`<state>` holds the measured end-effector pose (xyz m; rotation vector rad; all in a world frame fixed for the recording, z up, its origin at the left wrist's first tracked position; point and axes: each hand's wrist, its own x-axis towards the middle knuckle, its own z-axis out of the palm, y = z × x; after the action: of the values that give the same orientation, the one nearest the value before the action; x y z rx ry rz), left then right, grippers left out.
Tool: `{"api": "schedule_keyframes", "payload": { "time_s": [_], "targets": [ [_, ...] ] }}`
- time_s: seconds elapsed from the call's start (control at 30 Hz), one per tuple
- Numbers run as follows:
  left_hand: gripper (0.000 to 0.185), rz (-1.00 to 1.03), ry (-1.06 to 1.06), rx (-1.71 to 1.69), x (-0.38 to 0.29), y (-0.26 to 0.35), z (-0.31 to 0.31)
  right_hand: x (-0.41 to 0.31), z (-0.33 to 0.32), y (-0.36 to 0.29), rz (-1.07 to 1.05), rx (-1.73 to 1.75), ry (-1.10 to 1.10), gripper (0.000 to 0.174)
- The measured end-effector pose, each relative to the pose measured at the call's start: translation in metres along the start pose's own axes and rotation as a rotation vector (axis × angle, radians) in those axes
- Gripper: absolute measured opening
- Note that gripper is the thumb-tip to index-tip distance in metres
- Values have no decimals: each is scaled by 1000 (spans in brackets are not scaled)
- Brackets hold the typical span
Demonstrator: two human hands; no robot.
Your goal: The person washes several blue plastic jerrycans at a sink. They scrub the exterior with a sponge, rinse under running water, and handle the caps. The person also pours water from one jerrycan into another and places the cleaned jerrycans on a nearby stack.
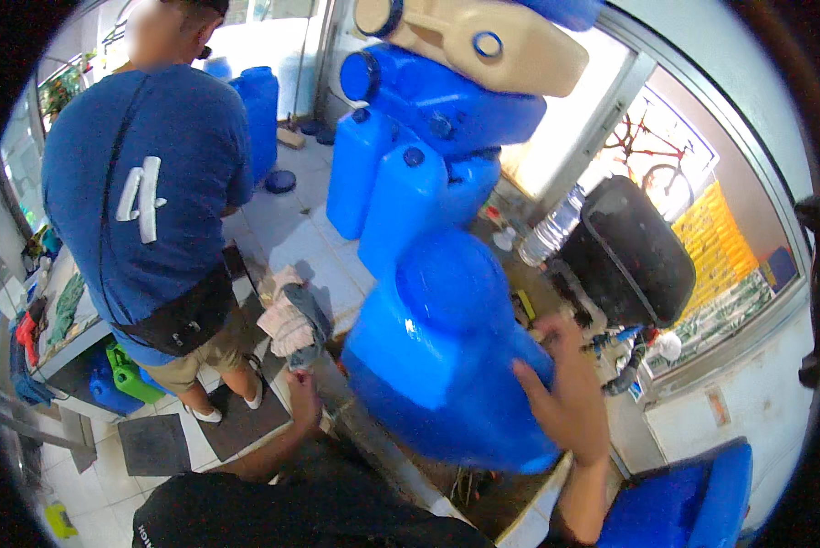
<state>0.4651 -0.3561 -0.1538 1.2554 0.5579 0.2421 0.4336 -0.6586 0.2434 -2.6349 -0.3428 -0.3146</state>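
My left hand (304, 397) is closed on a crumpled pink and grey cloth (290, 325), which hangs over the edge of a sunken trough (376, 438). In front of me a large blue plastic water jug (424, 383) leans over the trough, its wide round cap (454, 284) facing up toward me. My right hand (571, 397) is at the jug's right side by its handle, thumb and fingers apart. Blur hides whether those fingers grip the handle.
A person in a blue shirt (156, 171) stands at the left, facing away. Several blue jugs (406, 198) and a beige one (465, 41) are stacked ahead. At the right are a clear plastic bottle (554, 226), a black tub (639, 253) and another blue container (677, 500).
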Motion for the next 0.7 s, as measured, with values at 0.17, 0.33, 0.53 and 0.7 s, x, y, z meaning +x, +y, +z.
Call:
{"api": "schedule_keyframes", "payload": {
  "time_s": [0.17,0.33,0.53,0.7],
  "targets": [
    [75,564,-327,305,-14,37,39,166,96,-16,-321,157,-78,49],
    [109,719,-176,505,27,86,106,244,162,-58,-225,-60,-124,57],
    [103,756,-251,413,138,59,96,117,138,-4,-542,182,-207,59],
    [50,188,-609,440,108,9,50,-48,92,95,27,307,-513,55]
  ]
}}
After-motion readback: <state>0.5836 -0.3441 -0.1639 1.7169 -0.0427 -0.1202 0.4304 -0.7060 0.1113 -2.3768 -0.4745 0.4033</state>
